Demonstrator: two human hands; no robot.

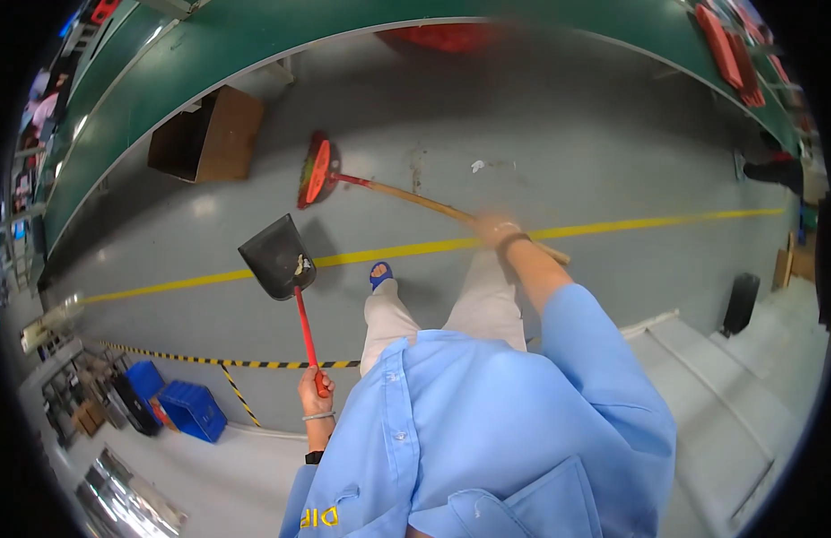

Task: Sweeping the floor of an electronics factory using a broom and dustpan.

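Observation:
My left hand [316, 391] is closed around the red handle of a black dustpan [276, 255]. A few pale scraps [302, 265] lie in the pan near its handle end. Farther right, my right hand [496, 229], a little blurred, grips the wooden stick of a broom [415, 199]. The broom's orange-red head, with dark bristles, is out ahead to the left, beyond the dustpan and apart from it. A small white scrap [477, 166] lies on the grey floor beyond the broom stick, close to some dark smudges.
An open cardboard box [229, 134] stands at the far left beside a long green-topped table [343, 36]. A yellow line [397, 252] crosses the floor by my feet. Blue crates [193, 411] sit at the near left, behind black-and-yellow tape. Another person's foot [740, 165] shows at the far right.

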